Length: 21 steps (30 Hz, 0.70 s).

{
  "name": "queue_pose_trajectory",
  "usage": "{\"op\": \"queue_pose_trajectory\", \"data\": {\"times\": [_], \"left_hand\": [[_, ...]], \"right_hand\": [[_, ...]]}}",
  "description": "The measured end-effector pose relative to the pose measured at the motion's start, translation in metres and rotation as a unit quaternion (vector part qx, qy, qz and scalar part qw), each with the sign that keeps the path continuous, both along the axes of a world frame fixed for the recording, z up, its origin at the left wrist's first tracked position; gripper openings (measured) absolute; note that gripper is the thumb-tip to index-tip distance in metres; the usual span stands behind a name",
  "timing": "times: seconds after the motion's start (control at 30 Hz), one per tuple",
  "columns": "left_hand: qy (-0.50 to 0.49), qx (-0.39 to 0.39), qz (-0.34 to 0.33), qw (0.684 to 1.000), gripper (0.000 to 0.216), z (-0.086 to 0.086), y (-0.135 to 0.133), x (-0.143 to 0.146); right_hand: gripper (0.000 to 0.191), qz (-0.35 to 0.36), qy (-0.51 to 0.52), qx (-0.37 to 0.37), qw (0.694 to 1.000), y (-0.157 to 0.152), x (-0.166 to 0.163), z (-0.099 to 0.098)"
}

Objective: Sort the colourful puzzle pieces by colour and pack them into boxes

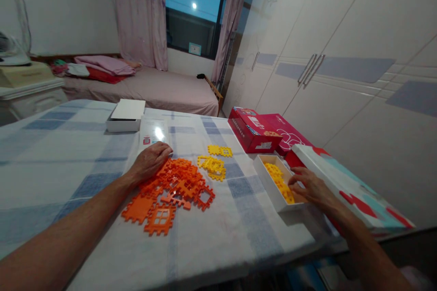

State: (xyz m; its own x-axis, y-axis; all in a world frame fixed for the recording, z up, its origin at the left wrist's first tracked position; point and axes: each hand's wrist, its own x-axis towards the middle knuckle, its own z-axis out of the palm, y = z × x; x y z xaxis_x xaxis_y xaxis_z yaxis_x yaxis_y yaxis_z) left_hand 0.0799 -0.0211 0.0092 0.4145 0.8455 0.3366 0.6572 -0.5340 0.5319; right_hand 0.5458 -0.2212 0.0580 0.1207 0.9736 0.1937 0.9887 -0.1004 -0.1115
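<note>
On checked cloth point(211, 241) lie orange pieces point(180, 179) (notch-edged).

The left hand point(152, 162) rests at the edge of a heap of orange pieces point(182, 182) on the table point(221, 236); the right hand point(314, 188) has its fingers over a white box point(268, 186) holding yellow pieces point(278, 179).

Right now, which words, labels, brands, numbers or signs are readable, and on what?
None legible.
Red carton: white lettering and a pale label, too blurred.
Maroon flat box: tiny white print above a flower outline, too small.
Glossy white panel: red QR-like square, too small.
Teal-rimmed item at window: dark marks, too blurred.
Beige box: faint mark, too blurred.
</note>
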Motion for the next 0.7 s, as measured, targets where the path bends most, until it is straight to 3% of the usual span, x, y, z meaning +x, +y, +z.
{"op": "queue_pose_trajectory", "data": {"times": [0.17, 0.27, 0.33, 0.47, 0.6, 0.7], "left_hand": [[-0.01, 0.015, -0.006, 1.0, 0.04, 0.0, 0.0, 0.001], [-0.007, 0.017, 0.0, 1.0, 0.04, 0.001, -0.002, 0.003], [-0.001, 0.02, -0.002, 1.0, 0.04, 0.002, -0.003, 0.003], [0.011, 0.021, -0.008, 1.0, 0.041, 0.004, -0.004, 0.003], [0.0, 0.02, -0.001, 1.0, 0.04, 0.003, -0.004, 0.003], [-0.001, 0.021, 0.001, 1.0, 0.039, 0.001, -0.003, 0.004]], "right_hand": [[0.026, 0.04, 0.046, 0.118, 0.991, 0.016, -0.057, 0.024], [0.032, 0.109, 0.131, 0.061, 0.984, 0.04, -0.115, 0.027], [0.039, 0.134, 0.152, 0.007, 0.979, 0.06, -0.149, 0.02], [0.047, 0.108, 0.095, -0.042, 0.989, 0.1, -0.19, -0.001], [0.041, 0.109, 0.049, -0.055, 0.991, 0.122, -0.201, -0.019], [0.038, 0.112, 0.107, -0.032, 0.987, 0.125, -0.2, -0.029]]}}
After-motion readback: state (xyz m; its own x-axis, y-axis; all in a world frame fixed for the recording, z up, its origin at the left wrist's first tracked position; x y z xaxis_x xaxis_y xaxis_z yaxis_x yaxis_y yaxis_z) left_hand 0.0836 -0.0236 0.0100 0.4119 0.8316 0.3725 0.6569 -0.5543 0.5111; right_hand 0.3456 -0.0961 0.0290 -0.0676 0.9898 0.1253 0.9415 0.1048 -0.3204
